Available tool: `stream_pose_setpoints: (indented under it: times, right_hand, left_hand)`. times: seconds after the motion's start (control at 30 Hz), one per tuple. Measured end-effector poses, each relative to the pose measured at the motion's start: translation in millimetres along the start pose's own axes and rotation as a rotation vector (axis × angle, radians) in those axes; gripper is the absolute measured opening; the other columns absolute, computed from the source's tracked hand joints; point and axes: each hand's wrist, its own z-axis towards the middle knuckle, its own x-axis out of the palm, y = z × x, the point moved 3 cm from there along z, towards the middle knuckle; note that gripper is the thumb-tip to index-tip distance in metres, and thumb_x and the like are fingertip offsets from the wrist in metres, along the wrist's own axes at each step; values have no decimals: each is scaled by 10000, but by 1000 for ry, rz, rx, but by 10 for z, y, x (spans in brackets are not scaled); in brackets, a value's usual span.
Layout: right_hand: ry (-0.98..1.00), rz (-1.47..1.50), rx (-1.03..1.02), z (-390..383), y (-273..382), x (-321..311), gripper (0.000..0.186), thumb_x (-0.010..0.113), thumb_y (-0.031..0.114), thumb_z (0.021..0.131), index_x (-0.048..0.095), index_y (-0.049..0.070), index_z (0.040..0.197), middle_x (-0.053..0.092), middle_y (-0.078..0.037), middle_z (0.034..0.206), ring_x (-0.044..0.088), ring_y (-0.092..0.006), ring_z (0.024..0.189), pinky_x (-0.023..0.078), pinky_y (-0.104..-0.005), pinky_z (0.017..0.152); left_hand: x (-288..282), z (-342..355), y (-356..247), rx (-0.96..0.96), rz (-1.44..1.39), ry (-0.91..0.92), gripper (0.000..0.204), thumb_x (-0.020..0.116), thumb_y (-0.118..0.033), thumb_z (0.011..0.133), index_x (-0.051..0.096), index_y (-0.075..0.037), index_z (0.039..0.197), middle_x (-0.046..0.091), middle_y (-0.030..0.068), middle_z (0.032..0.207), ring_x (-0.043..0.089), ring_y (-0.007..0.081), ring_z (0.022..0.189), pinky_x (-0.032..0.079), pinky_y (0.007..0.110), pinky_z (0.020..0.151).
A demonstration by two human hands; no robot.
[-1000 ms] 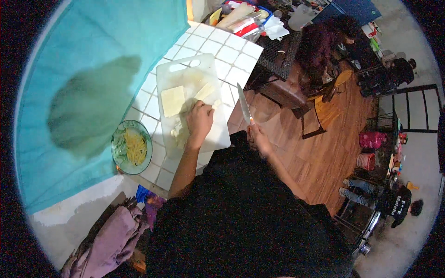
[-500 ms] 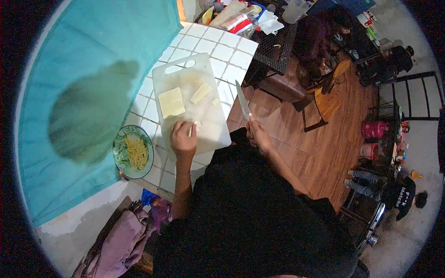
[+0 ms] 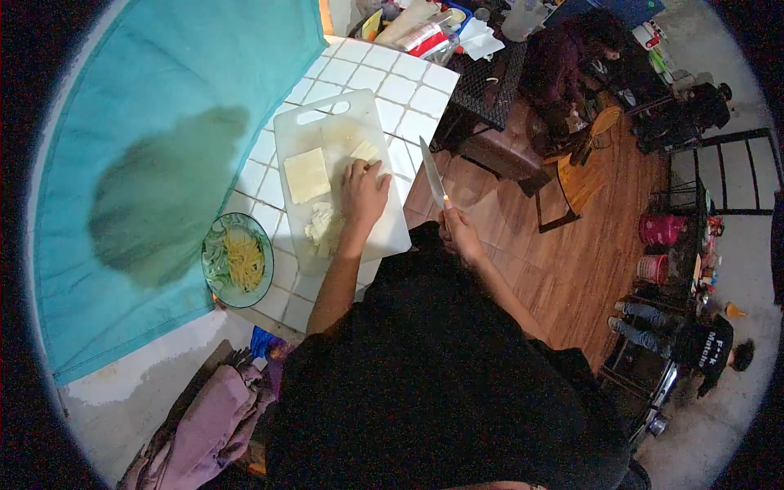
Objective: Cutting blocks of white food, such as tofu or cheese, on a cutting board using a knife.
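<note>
- Our left hand bends over the pale strips on the white cutting board; we cannot tell whether it pinches one.
- Our right hand grips the knife, its blade off to the board's right.
- We seem between cuts, arranging strips; another cut calls for holding one steady, clear of the edge.

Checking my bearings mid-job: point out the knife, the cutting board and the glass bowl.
Knife (image 3: 434, 171), head view: middle of the blade.
Cutting board (image 3: 387, 227), head view: bare lower-right surface.
Glass bowl (image 3: 214, 260), head view: left wall.
</note>
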Motion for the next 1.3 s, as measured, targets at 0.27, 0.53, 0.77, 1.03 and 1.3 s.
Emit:
stream_pose_setpoints:
  times: [0.27, 0.53, 0.77, 1.03, 1.3]
  right_hand:
    - [64, 45, -41, -59, -6, 26, 417, 429, 505, 1034, 508, 143, 844, 390, 45, 574, 296, -66, 411, 229, -244, 373]
    - [95, 53, 18, -51, -6, 54, 420, 437, 521, 1026, 505, 148, 846, 405, 48, 580, 304, -63, 412, 221, -244, 367]
    - [68, 15, 55, -21, -39, 41, 430, 435, 528, 1026, 511, 137, 865, 415, 41, 583, 317, -72, 408, 228, -245, 359]
    - [38, -142, -46, 70, -21, 182, 491, 453, 463, 1046, 547, 83, 750, 438, 38, 620, 392, -75, 541, 311, -257, 498]
    - [68, -225, -131, 34, -50, 120, 484, 465, 458, 1043, 567, 51, 801, 470, 34, 675, 406, -78, 599, 328, -259, 539]
  left_hand:
    - [108, -7, 102, -12, -19, 26, 159, 706, -146, 845, 735, -46, 966, 614, 99, 940, 568, 307, 969, 459, 435, 857]
    - [-119, -134, 57, 25, -96, -50, 73, 704, -116, 837, 708, -55, 878, 627, 73, 912, 588, 290, 918, 466, 417, 821]
    - [-711, -682, 238, -170, -20, -44, 153, 708, -144, 839, 717, -64, 970, 647, 127, 994, 586, 332, 978, 469, 442, 871]
    - [-495, -360, 310, -192, 19, -156, 254, 682, -174, 851, 687, -24, 1055, 639, 148, 1014, 575, 360, 981, 451, 459, 899]
    - [-107, 91, 375, -186, 155, -61, 273, 744, -222, 802, 719, -52, 1013, 624, 83, 1053, 554, 305, 1061, 450, 441, 911]
